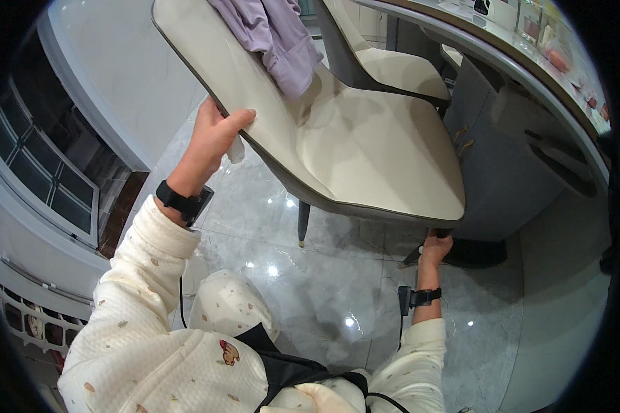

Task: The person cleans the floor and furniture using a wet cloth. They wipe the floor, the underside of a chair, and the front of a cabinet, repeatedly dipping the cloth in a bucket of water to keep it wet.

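Observation:
A cream upholstered dining chair point(377, 149) with a dark grey outer shell stands before me on slim dark legs. My left hand point(218, 129) grips the side edge of its backrest, thumb on the cream face and fingers behind. A small piece of whitish material, perhaps a tissue or cloth point(236, 151), shows below that hand. Under the front corner of the seat, my right hand point(436, 249) is closed around the top of a chair leg; the seat partly hides this hold. A lilac garment point(284, 51) drapes over the backrest.
A second cream chair point(400, 69) stands behind. To the right, a curved counter point(506, 49) holds assorted items above a grey cabinet point(501, 170). A glazed door point(46, 170) is at left, beside a white plastic basket point(36, 317). The floor point(336, 289) is glossy grey tile.

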`<state>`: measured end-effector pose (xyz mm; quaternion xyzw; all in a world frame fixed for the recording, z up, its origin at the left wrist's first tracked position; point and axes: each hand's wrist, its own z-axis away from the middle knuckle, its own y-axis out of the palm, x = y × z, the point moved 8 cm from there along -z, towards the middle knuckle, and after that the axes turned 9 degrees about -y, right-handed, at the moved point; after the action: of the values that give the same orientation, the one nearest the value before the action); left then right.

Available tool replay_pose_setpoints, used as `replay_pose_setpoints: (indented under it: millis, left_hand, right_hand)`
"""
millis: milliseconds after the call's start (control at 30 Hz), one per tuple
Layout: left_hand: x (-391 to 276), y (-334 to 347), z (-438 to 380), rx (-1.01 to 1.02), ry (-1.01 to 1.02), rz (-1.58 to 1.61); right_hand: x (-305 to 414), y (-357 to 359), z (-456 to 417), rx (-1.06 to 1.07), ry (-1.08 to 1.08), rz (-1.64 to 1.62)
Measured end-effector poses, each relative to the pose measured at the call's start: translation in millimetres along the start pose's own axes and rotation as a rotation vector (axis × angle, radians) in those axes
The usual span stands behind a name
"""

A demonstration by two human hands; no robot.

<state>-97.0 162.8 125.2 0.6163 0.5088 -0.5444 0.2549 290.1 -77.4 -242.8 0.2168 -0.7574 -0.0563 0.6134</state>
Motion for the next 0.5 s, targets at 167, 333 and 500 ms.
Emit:
replay_pose_setpoints:
  millis: [167, 333, 500]
  left_hand:
    - [-10, -17, 3, 0.004, 0.051, -0.065]
    - [-11, -54, 6, -0.077, 0.031, -0.151]
    - [1, -98, 4, -0.188, -0.029, -0.216]
  right_hand:
    - [-29, 27, 22, 0.054, 0.057, 0.212]
    - [-36, 65, 50, 0.105, 0.103, 0.303]
    - [-41, 99, 84, 0.155, 0.314, 0.221]
